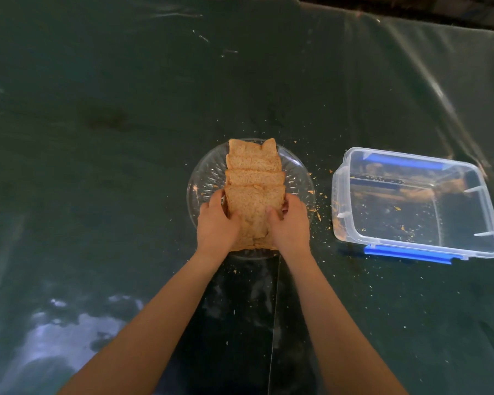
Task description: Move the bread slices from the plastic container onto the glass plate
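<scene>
Several brown bread slices (254, 178) lie in an overlapping row across the round glass plate (206, 172) in the middle of the table. My left hand (216, 220) and my right hand (290, 220) grip the nearest slices from either side, thumbs on top. The clear plastic container (411, 246) with blue clips stands to the right of the plate. It holds only crumbs and no slices.
A dark green glossy sheet (111, 124) covers the table. Crumbs (317, 206) are scattered around the plate and between plate and container. The table's far edge runs along the top right.
</scene>
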